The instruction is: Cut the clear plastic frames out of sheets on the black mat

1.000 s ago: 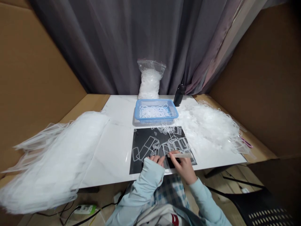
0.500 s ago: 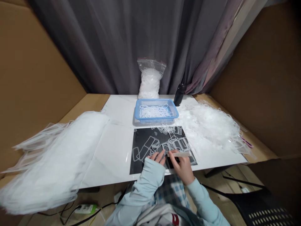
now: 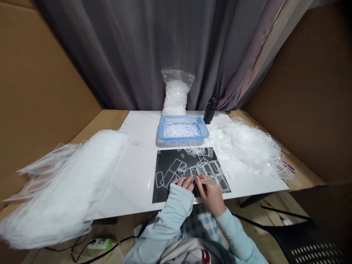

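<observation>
My left hand (image 3: 184, 183) lies on the black mat (image 3: 162, 195), fingers stretched out and somewhat apart, over translucent white pieces. Close beside it, my right hand (image 3: 210, 194) is closed around a slim, pale, pen-like tool (image 3: 209, 181). The tool points left, towards the left fingertips; its tip is too small to make out. Thin translucent rectangular frames (image 3: 175, 166) lie scattered over the mat, and several more (image 3: 210, 168) overlap just beyond my right hand. What lies directly under my fingers is partly hidden.
Behind the mat stands a blue basket (image 3: 183, 140) holding white frames. A filled zip bag (image 3: 176, 97) and a black bottle (image 3: 210, 110) are further back. A thick stack of translucent sheets (image 3: 68, 187) lies left, a loose white heap (image 3: 244, 146) right.
My right hand and the pale tool have shifted slightly left, nearer the left fingertips. My left hand stays in nearly the same place.
</observation>
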### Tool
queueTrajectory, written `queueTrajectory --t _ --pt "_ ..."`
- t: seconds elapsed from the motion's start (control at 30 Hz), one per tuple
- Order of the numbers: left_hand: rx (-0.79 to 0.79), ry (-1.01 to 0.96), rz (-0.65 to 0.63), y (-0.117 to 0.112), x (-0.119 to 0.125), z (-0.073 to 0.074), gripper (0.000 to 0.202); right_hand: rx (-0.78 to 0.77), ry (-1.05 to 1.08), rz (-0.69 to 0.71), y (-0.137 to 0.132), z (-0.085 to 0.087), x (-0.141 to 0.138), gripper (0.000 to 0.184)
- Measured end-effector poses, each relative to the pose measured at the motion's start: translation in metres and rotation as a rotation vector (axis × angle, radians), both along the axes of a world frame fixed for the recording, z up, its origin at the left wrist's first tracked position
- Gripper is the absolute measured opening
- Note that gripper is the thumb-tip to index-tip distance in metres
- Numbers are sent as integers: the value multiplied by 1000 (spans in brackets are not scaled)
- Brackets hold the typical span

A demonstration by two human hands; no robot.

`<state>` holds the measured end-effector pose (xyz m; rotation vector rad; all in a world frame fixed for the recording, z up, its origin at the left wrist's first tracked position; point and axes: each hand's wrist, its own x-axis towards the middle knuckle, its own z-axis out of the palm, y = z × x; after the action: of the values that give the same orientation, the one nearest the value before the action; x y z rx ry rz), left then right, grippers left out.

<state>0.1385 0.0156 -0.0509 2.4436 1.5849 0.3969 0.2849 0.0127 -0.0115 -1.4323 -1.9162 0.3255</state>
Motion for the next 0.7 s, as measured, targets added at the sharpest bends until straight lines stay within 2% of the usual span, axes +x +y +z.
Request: queueTrajectory --t 0.2,0.27,0.37,0.47,0.7 --pt "115 -25 12 -1 0 -3 35 -8 -79 -2 -2 3 2 31" --pt "168 -39 8 0 -1 -6 33 -9 -54 40 -2 7 6 30" --pt "256 -61 10 0 -1 -9 29 -24 5 176 -2 13 13 25" --pt "349 -91 16 -1 1 -10 28 -26 -18 285 -2 15 20 21" --pt "521 -154 58 1 3 -6 23 40 -167 312 -4 9 21 23"
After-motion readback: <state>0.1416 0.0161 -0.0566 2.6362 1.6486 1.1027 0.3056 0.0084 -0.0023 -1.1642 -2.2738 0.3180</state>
